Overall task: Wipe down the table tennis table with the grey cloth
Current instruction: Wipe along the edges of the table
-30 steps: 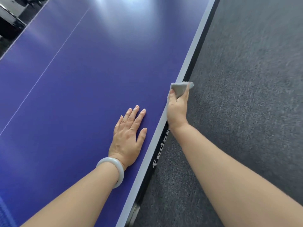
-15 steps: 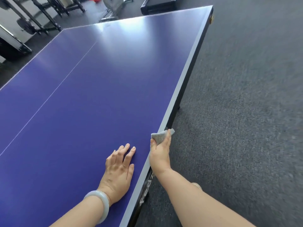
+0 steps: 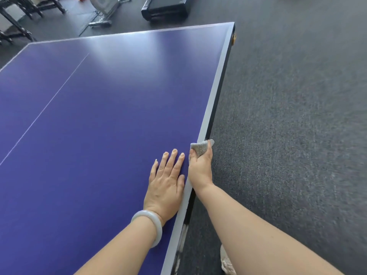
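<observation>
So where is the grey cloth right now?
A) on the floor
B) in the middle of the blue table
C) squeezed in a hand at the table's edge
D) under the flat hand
C: the right hand grips the grey cloth at the side edge of the table, while the left hand lies flat on top.

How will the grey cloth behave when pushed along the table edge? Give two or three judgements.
Probably floppy: the cloth bunches over the table edge in the right hand. Likely light: a one-hand grip holds it. It should slide easily, since the tabletop looks glossy.
</observation>
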Tool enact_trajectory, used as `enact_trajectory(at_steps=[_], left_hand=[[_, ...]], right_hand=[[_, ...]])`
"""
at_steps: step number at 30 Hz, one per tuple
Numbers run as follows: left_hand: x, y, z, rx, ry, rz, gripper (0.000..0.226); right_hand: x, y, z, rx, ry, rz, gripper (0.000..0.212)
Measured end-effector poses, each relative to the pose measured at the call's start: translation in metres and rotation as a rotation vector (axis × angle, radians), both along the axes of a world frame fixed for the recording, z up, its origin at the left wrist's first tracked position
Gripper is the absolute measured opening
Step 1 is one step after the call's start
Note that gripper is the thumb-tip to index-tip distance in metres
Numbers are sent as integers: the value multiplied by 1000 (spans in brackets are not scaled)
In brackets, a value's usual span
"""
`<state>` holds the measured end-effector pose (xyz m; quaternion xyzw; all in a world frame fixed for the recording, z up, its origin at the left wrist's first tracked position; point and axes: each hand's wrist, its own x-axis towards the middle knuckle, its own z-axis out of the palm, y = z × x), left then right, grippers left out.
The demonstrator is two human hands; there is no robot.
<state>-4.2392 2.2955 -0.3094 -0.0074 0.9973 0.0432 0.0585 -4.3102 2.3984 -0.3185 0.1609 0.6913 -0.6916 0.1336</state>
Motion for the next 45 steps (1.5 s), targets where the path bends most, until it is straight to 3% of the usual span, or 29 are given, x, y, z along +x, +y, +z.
enact_trajectory(at_steps=[3, 5, 7, 10, 12, 16, 18, 20, 27, 35, 45], left_hand=[[0, -2, 1, 23, -3, 7, 58], [1, -2, 2, 21, -22, 15, 59], [3, 1, 8, 7, -52, 20, 59], [1, 13, 28, 15, -86, 25, 61], [-5, 19, 35, -20, -101, 45, 61], [-28, 39, 54, -17, -322, 191, 56], [-46, 57, 73, -30, -363, 203, 41], [-70, 79, 88, -6, -389, 188, 26], [-183, 203, 130, 226, -396, 17, 32], [-318, 327, 169, 429, -384, 30, 25], [-457, 311, 162, 500, -270, 252, 14]], right_hand=[[-9, 11, 10, -93, -91, 32, 62], [1, 26, 20, -73, -197, 140, 43], [19, 49, 30, 50, -284, 308, 26], [31, 96, 49, 297, -275, 396, 19], [22, 130, 69, 413, -254, 386, 17], [-15, 184, 110, 571, -204, 425, 19], [-37, 203, 127, 609, -191, 468, 22], [-58, 222, 141, 620, -175, 511, 24], [-144, 296, 172, 651, -152, 618, 24], [-278, 403, 204, 685, -133, 687, 29], [-449, 418, 219, 458, -83, 633, 19]])
